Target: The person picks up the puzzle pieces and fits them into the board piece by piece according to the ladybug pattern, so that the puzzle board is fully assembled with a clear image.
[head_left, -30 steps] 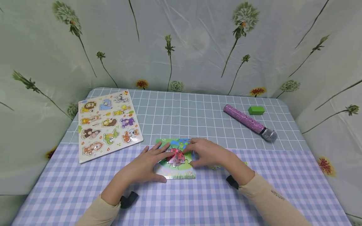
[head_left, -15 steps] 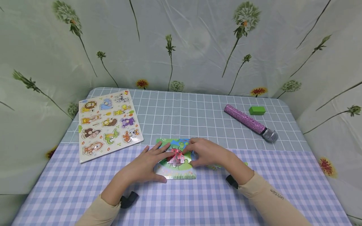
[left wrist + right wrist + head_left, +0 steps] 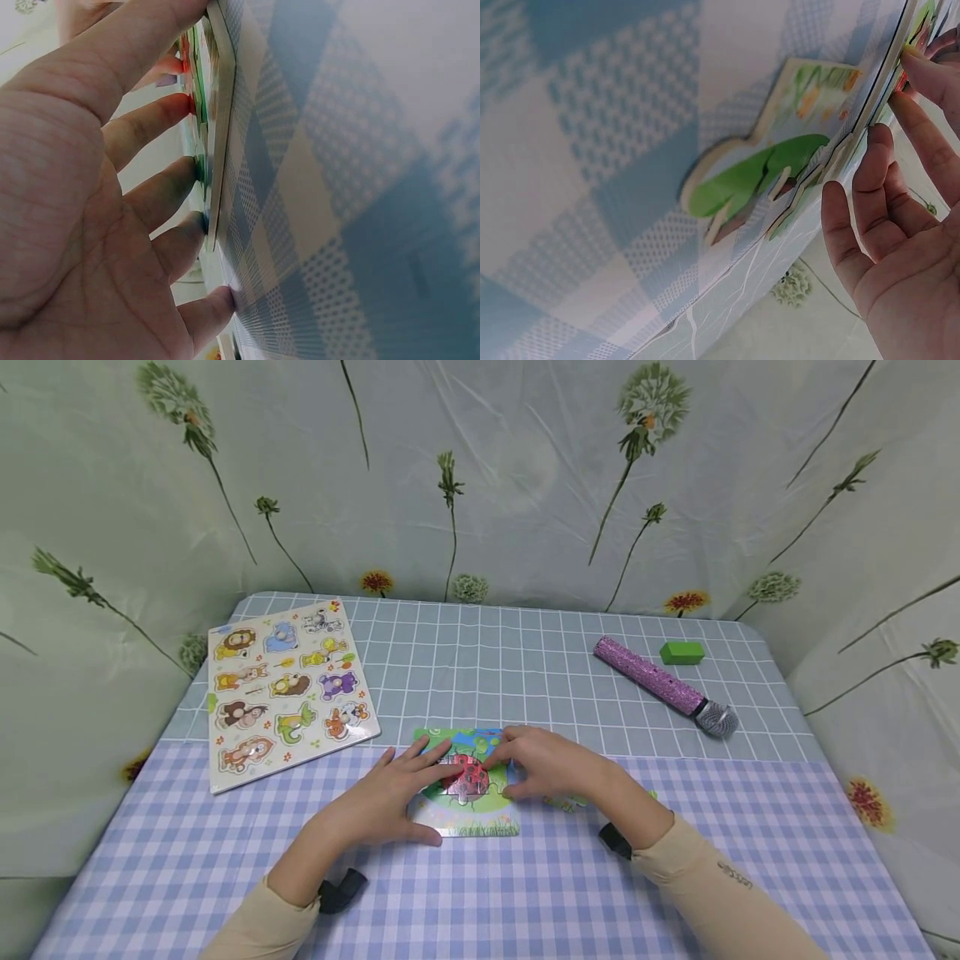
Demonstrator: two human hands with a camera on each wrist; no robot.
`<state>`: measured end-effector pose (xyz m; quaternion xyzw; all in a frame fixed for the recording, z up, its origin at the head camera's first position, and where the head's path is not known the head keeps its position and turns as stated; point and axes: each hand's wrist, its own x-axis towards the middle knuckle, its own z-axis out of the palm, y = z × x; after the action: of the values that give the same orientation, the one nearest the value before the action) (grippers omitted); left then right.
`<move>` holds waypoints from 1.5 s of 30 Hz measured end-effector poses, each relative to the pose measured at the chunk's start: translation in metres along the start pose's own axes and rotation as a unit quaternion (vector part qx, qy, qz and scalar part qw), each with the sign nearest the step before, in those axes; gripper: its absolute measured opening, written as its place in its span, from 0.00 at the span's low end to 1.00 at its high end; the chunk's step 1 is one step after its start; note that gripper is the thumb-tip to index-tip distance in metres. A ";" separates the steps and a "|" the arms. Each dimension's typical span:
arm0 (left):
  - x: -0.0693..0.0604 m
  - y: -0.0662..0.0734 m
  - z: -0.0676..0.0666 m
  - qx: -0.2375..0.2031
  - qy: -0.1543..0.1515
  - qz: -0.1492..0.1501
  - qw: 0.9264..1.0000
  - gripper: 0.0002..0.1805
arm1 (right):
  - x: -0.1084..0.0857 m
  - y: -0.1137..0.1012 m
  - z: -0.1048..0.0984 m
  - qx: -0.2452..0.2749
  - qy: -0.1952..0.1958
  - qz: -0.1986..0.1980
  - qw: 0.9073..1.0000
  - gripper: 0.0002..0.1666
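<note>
A small jigsaw puzzle board (image 3: 472,823) with a red ladybug picture (image 3: 471,778) lies on the checked cloth in the head view. My left hand (image 3: 382,797) rests on its left side, fingers spread and fairly straight, fingertips on the ladybug and the green border. The left wrist view has the fingers (image 3: 161,191) along the board's edge (image 3: 221,135). At the board's right side, my right hand (image 3: 551,764) holds a green puzzle piece (image 3: 498,774) between thumb and index finger. The piece is partly hidden; in the right wrist view the other fingers (image 3: 877,187) are bent.
Loose puzzle pieces (image 3: 761,165) lie on the cloth below the right hand. A knobbed animal puzzle board (image 3: 288,693) lies at the left. A pink glittery microphone (image 3: 652,681) and a green block (image 3: 681,652) are at the back right. A printed curtain (image 3: 510,485) hangs behind.
Both hands stay in nearly the same place on the puzzle board. Only the glare on the ladybug differs slightly.
</note>
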<state>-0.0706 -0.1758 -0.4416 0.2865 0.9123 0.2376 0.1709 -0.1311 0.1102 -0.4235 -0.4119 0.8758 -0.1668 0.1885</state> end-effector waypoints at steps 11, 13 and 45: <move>0.001 -0.001 0.001 -0.001 -0.004 -0.003 1.000 0.53 | 0.000 0.001 0.001 0.013 0.000 -0.006 1.000 0.25; 0.001 -0.001 0.001 -0.002 -0.004 -0.004 1.000 0.53 | 0.000 0.001 0.001 0.014 0.001 -0.006 1.000 0.24; 0.001 0.000 0.001 0.009 0.004 -0.002 1.000 0.53 | -0.009 0.008 -0.007 0.006 0.034 -0.019 0.999 0.21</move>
<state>-0.0703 -0.1749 -0.4428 0.2854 0.9155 0.2300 0.1655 -0.1344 0.1232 -0.4187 -0.4212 0.8729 -0.1891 0.1577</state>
